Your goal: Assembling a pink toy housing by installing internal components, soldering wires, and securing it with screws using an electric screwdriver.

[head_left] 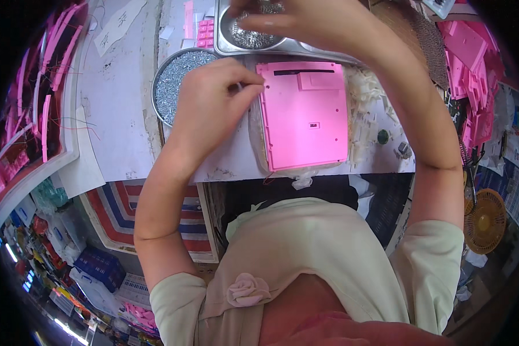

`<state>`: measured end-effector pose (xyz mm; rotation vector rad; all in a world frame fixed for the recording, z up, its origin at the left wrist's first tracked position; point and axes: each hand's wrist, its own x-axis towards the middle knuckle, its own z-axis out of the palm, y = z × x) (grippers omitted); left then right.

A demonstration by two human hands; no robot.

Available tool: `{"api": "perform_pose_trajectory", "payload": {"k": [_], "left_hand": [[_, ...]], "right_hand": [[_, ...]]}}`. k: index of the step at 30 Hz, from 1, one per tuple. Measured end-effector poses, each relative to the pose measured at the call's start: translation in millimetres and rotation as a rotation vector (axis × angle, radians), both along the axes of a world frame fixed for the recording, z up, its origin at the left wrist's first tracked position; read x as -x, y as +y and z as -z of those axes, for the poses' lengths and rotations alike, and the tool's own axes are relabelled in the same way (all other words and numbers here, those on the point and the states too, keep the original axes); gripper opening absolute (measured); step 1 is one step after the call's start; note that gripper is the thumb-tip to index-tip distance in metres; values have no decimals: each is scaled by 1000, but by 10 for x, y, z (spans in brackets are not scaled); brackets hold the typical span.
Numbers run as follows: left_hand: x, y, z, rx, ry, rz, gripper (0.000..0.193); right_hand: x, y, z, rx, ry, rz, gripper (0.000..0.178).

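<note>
A pink plastic casing (305, 127) lies flat at the table's near edge, with a dark slot along its far side and small holes. At its upper left edge, my left hand (210, 101) has thumb and forefinger pinched together; whatever they hold is hidden. Beside that hand, partly behind it, stands a round tin of small silvery screws (176, 81). My right hand (288, 17) hovers over a metal bowl (228, 37) of small shiny metal pieces, its fingers apart. The upper frame edge cuts off part of this hand.
A metal tray (334, 56) bears the bowl, with pink keypad pieces (205, 33) to its left. Whitish plastic bits (369, 109) are scattered right of the casing. Pink parts are piled at far right (467, 63) and far left (55, 57). A brown fan (485, 221) stands lower right.
</note>
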<state>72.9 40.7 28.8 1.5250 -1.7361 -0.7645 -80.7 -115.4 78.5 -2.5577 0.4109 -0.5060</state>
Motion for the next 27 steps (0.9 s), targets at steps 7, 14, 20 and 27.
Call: {"api": "perform_pose_trajectory", "payload": {"k": [7, 14, 20, 27], "left_hand": [[-377, 673, -29, -75, -68, -359, 17], [-92, 833, 124, 96, 110, -346, 6], [165, 668, 125, 211, 48, -199, 14], [356, 681, 218, 155, 76, -102, 24]], "right_hand": [[-867, 333, 459, 129, 364, -234, 13], [-1037, 425, 644, 395, 409, -331, 14], [-731, 215, 364, 243, 86, -154, 14], [1205, 493, 89, -97, -2, 225, 16]]}}
